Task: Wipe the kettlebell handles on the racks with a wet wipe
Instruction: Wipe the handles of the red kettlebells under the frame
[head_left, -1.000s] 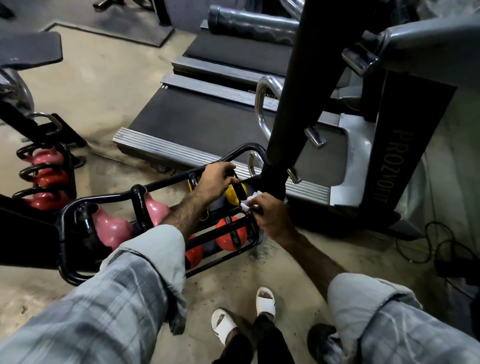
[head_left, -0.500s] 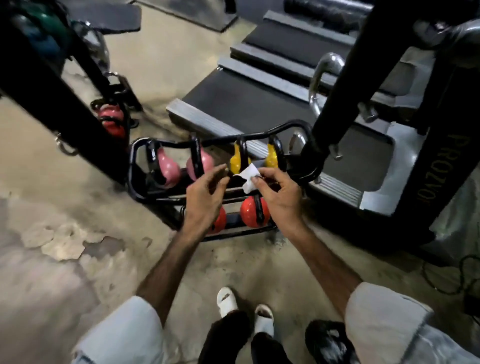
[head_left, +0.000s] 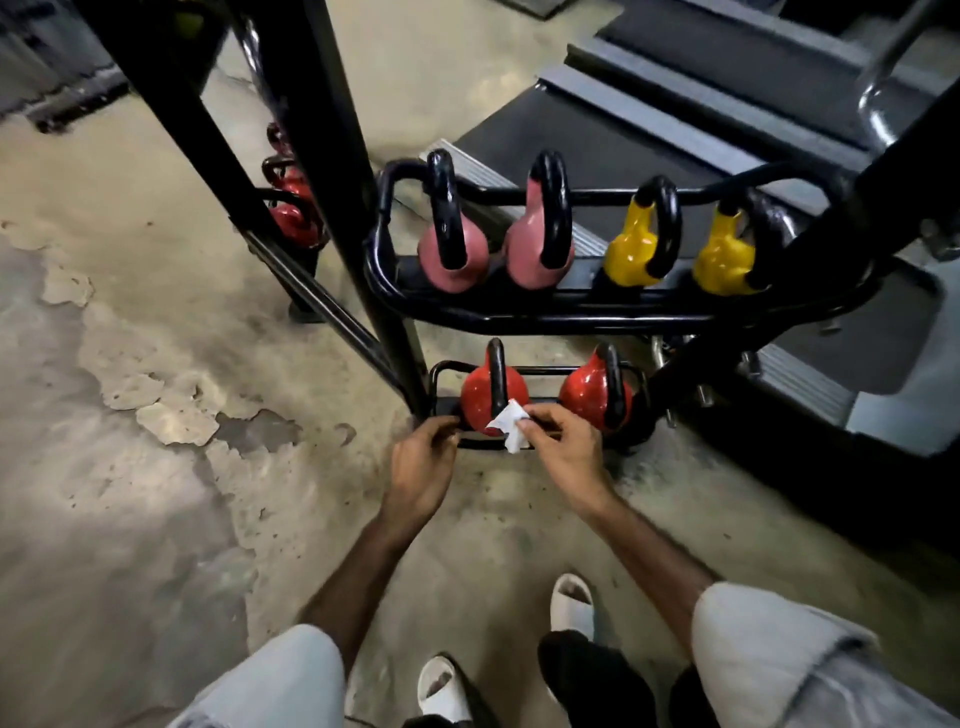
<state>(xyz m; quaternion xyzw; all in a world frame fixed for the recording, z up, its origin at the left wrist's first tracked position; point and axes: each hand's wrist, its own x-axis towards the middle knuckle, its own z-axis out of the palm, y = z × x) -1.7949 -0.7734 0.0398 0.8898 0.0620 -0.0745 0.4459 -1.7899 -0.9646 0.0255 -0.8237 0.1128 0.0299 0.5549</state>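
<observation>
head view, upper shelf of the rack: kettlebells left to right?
Pink kettlebell → second pink kettlebell → yellow kettlebell → second yellow kettlebell, all standing with black handles up on the upper shelf.

A black tubular steel rack stands on a worn concrete floor with flaking patches. Its upper tier carries four kettlebells in a row: two pink ones on the left, two yellow ones on the right. The lower, nearer tier holds two glossy red kettlebells side by side, all with black handles upright.
</observation>
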